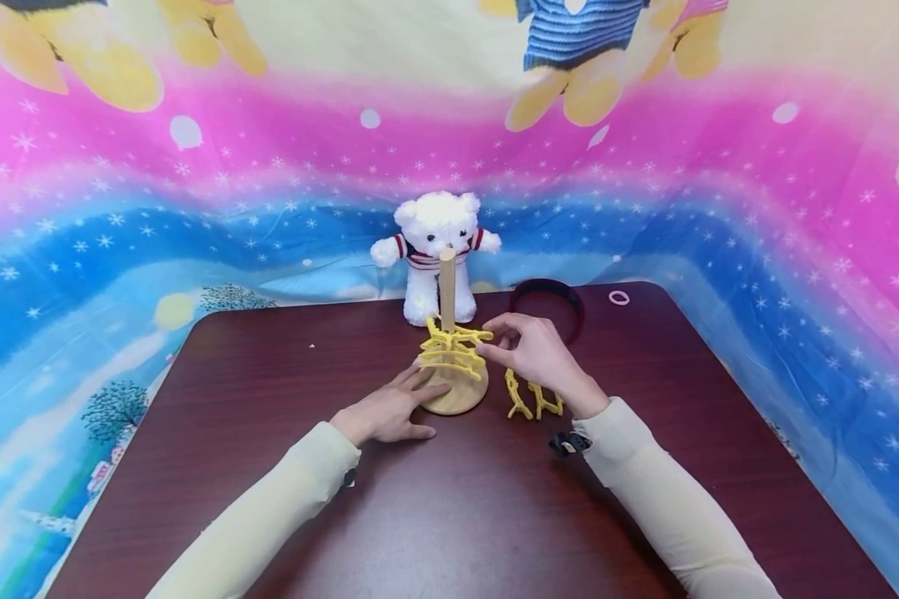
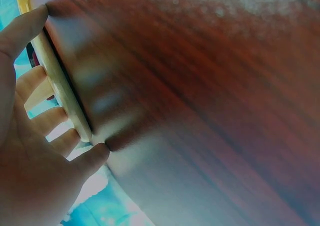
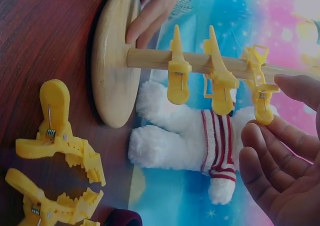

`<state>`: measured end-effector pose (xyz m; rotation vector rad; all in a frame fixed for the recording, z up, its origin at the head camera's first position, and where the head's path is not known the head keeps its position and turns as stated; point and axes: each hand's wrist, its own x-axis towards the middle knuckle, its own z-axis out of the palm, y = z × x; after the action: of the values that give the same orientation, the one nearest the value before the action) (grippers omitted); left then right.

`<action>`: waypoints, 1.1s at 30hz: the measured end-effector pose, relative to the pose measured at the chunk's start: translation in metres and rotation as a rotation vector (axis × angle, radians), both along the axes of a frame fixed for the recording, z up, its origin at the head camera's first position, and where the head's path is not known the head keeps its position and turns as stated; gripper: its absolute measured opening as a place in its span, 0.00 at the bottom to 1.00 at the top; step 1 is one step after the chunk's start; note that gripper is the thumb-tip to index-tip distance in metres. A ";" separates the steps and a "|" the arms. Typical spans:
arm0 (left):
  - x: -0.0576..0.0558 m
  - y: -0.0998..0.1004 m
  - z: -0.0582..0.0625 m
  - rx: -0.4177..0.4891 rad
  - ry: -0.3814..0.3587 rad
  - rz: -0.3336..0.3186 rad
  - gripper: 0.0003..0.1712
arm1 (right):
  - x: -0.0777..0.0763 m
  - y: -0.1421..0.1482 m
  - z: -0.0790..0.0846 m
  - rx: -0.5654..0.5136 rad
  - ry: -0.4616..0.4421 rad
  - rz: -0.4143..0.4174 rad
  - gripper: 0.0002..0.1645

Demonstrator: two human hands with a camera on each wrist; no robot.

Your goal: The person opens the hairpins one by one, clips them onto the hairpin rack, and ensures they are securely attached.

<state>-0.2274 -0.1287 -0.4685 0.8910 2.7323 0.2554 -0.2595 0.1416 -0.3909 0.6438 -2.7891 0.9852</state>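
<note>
Loose clips (image 1: 516,401) partly behind right hand (image 1: 539,353)

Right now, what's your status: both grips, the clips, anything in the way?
Left grip resting on round wooden base; right grip pinching top yellow spring clip. Three yellow clips on wooden post. White teddy bear behind post, not blocking.

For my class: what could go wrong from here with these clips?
The right grip pinches the top yellow spring clip; released unevenly, it might slip or twist on the wooden post.
If the left grip, resting on the round base, lifts, the post could rock.
The white teddy bear stands behind the post; a knock might topple it.
</note>
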 end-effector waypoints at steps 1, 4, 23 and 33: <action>0.000 0.000 0.000 0.000 0.001 0.000 0.46 | 0.001 0.001 0.001 -0.004 0.000 -0.001 0.19; 0.000 0.000 0.000 0.002 0.005 -0.002 0.46 | 0.003 0.006 0.003 -0.008 -0.003 -0.003 0.20; 0.002 0.000 -0.001 0.018 -0.012 0.002 0.46 | 0.010 0.060 -0.017 -0.023 -0.095 -0.059 0.19; 0.001 0.000 0.002 0.020 -0.018 0.000 0.46 | 0.016 0.080 -0.029 -0.007 -0.128 -0.087 0.20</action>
<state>-0.2262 -0.1286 -0.4666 0.8891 2.7177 0.2898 -0.2433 0.2215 -0.4197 0.4699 -2.8941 1.0547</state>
